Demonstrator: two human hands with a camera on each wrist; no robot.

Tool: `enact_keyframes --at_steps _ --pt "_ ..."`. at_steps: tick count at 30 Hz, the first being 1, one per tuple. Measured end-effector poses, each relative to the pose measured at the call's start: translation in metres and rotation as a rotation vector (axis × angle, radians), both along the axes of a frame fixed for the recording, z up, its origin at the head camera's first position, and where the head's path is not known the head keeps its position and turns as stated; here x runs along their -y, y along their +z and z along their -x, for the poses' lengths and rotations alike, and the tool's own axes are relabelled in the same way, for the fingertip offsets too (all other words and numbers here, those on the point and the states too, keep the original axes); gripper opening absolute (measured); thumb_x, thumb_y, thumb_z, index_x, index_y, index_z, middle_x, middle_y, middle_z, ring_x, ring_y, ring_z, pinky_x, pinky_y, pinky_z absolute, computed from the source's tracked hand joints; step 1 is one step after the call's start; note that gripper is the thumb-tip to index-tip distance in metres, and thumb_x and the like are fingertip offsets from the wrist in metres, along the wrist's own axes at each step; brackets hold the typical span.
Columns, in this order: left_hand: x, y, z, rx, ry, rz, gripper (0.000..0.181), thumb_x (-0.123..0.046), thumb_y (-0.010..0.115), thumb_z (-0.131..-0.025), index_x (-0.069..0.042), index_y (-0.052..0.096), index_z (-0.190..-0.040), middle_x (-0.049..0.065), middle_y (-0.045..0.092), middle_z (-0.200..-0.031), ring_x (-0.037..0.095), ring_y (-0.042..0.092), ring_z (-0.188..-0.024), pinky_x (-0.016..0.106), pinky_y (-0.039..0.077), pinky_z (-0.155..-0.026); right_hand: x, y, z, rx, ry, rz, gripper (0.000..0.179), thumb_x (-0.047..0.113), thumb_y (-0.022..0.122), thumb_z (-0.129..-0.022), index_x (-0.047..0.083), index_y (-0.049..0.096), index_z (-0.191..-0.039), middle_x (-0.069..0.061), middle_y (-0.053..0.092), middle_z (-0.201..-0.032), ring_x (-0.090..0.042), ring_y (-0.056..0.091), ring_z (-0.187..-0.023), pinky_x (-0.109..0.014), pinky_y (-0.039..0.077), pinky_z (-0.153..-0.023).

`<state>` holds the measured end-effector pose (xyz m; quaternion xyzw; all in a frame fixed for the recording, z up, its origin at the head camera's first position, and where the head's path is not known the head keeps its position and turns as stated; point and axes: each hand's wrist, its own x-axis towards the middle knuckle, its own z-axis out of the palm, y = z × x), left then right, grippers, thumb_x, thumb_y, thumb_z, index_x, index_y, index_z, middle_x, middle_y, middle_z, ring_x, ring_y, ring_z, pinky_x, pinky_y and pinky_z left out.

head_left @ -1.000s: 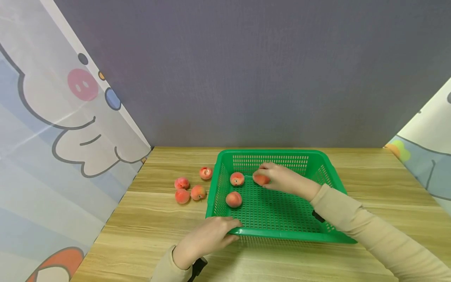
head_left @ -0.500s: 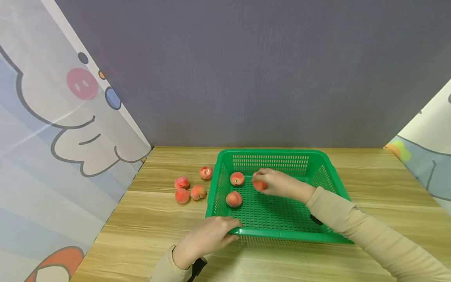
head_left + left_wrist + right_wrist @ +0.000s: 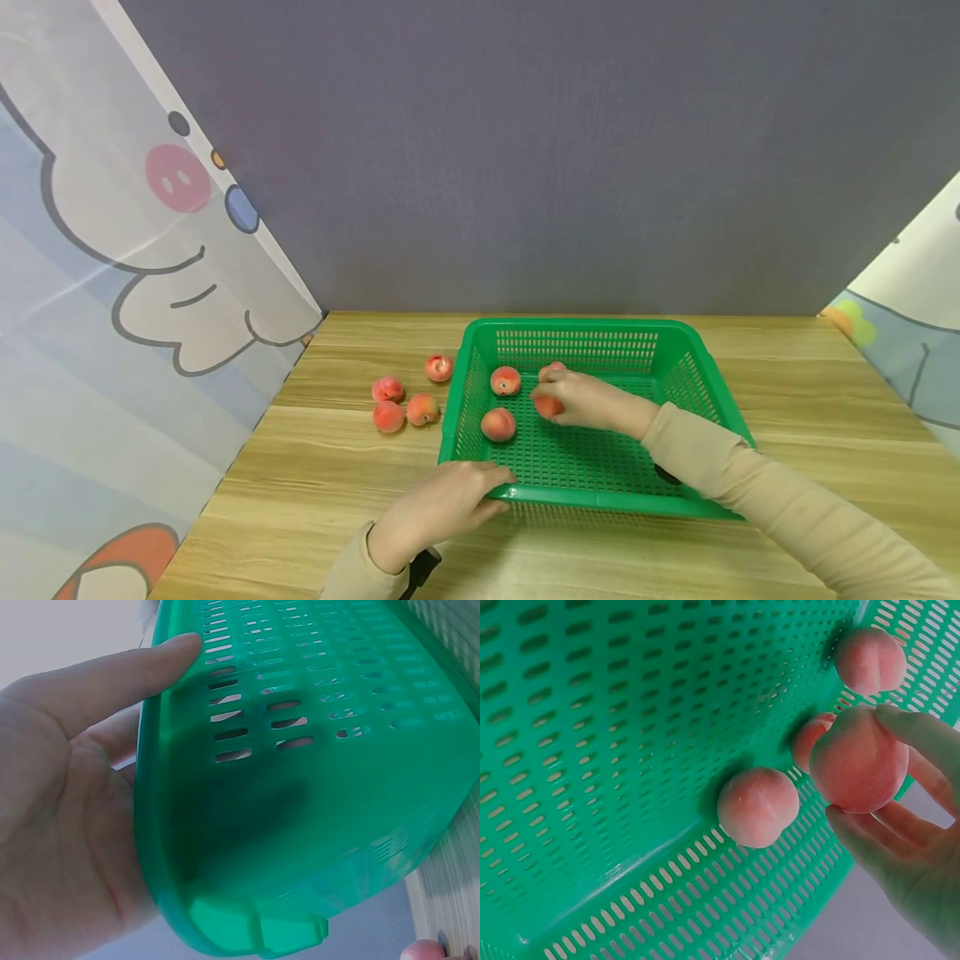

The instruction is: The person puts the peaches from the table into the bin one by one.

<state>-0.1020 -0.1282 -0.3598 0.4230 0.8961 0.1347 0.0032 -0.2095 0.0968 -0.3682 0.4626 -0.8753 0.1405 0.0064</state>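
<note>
A green plastic basket (image 3: 600, 498) stands on the wooden table, its walls and floor perforated. My left hand (image 3: 442, 504) grips its near rim at the left corner; in the left wrist view the thumb (image 3: 161, 664) lies against the outer wall. Inside the basket, my right hand (image 3: 592, 400) holds a peach (image 3: 859, 759) between thumb and fingers, above the basket floor. Just behind that hand lies another peach (image 3: 552, 367), partly covered. Two more peaches, one at the back (image 3: 506, 381) and one nearer me (image 3: 498, 424), rest along the basket's left side.
Left of the basket, several peaches lie on the table (image 3: 315, 483): one near the back (image 3: 438, 367) and a cluster around a yellowish-red peach (image 3: 422, 409). A grey wall (image 3: 570, 167) rises behind the table, and a cartoon-printed sheet (image 3: 90, 333) hangs at the left.
My right hand has drawn the held peach toward me and slightly left. The peach behind it has come into view. The left hand has stayed on the rim.
</note>
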Motion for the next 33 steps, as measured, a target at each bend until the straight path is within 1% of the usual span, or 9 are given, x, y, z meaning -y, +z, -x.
enact_keyframes --at_steps 8,11,16,21,25,33 --pt "0.0 0.0 -0.001 0.002 0.008 0.007 0.012 -0.019 0.066 -0.079 -0.016 0.06 -0.089 -0.011 0.055 -0.075 -0.004 0.046 -0.064 0.01 0.038 -0.056 0.004 -0.007 0.002 -0.002 0.018 -0.025 0.031 0.005 0.072 -0.071 0.006 0.063 -0.1 -0.005 0.056 -0.094 -0.018 0.058 -0.079 -0.026 0.048 -0.066" --pt "0.0 0.0 -0.001 0.002 0.007 0.009 0.013 -0.019 0.066 -0.079 -0.016 0.06 -0.089 -0.011 0.054 -0.075 -0.004 0.045 -0.062 0.01 0.038 -0.055 0.005 -0.009 0.003 0.009 0.019 -0.039 0.032 0.005 0.072 -0.07 0.006 0.063 -0.1 -0.004 0.055 -0.093 -0.018 0.058 -0.079 -0.026 0.048 -0.066" --pt "0.0 0.001 -0.001 0.0 0.006 0.007 0.013 -0.02 0.066 -0.079 -0.015 0.06 -0.089 -0.011 0.055 -0.075 -0.004 0.044 -0.061 0.01 0.037 -0.055 0.006 -0.012 0.004 0.016 0.011 -0.059 0.031 0.006 0.073 -0.07 0.006 0.063 -0.1 -0.005 0.054 -0.095 -0.019 0.058 -0.08 -0.026 0.048 -0.066" --pt "0.0 0.001 -0.001 0.003 0.002 0.005 0.013 -0.019 0.066 -0.079 -0.015 0.06 -0.089 -0.011 0.055 -0.076 -0.004 0.044 -0.062 0.01 0.038 -0.056 0.008 -0.015 0.005 0.034 -0.01 -0.082 0.034 0.007 0.073 -0.07 0.006 0.062 -0.102 -0.008 0.056 -0.101 -0.022 0.057 -0.087 -0.028 0.048 -0.069" --pt "0.0 0.0 -0.001 0.007 0.002 0.005 0.013 -0.019 0.066 -0.079 -0.015 0.06 -0.089 -0.011 0.054 -0.075 -0.004 0.044 -0.062 0.01 0.038 -0.056 0.01 -0.017 0.005 0.052 -0.015 -0.095 0.036 0.007 0.073 -0.07 0.005 0.062 -0.104 -0.009 0.056 -0.102 -0.023 0.056 -0.091 -0.029 0.049 -0.07" --pt "0.0 0.001 0.0 0.011 0.007 -0.001 0.011 -0.019 0.066 -0.079 -0.016 0.059 -0.087 -0.011 0.054 -0.074 -0.004 0.044 -0.062 0.011 0.038 -0.055 0.013 -0.018 0.005 0.053 -0.014 -0.111 0.037 0.007 0.073 -0.07 0.005 0.062 -0.105 -0.009 0.056 -0.102 -0.022 0.056 -0.091 -0.028 0.049 -0.069"
